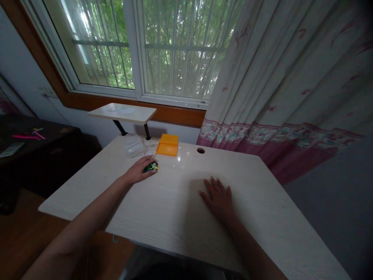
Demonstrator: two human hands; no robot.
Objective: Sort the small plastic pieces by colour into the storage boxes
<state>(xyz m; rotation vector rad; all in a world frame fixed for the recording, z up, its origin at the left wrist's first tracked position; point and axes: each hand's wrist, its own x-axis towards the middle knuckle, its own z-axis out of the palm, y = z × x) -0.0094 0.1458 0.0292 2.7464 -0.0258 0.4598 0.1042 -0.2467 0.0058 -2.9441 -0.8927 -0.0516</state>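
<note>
My left hand (pixel 139 170) reaches forward over the pale wooden desk (pixel 175 217), fingers curled around a small cluster of green and yellow pieces (pixel 151 167) lying on the desktop. My right hand (pixel 218 196) rests flat on the desk to the right, palm down, fingers stretched out and holding nothing. Just beyond the left hand lie a clear plastic container (pixel 134 147) and an orange box lid or tray (pixel 168 145).
A small raised shelf (pixel 122 112) on black legs stands at the desk's back edge under the window. A round cable hole (pixel 201 150) lies near the back. A curtain (pixel 291 97) hangs on the right. A dark cabinet (pixel 37 147) with pink pens stands at the left.
</note>
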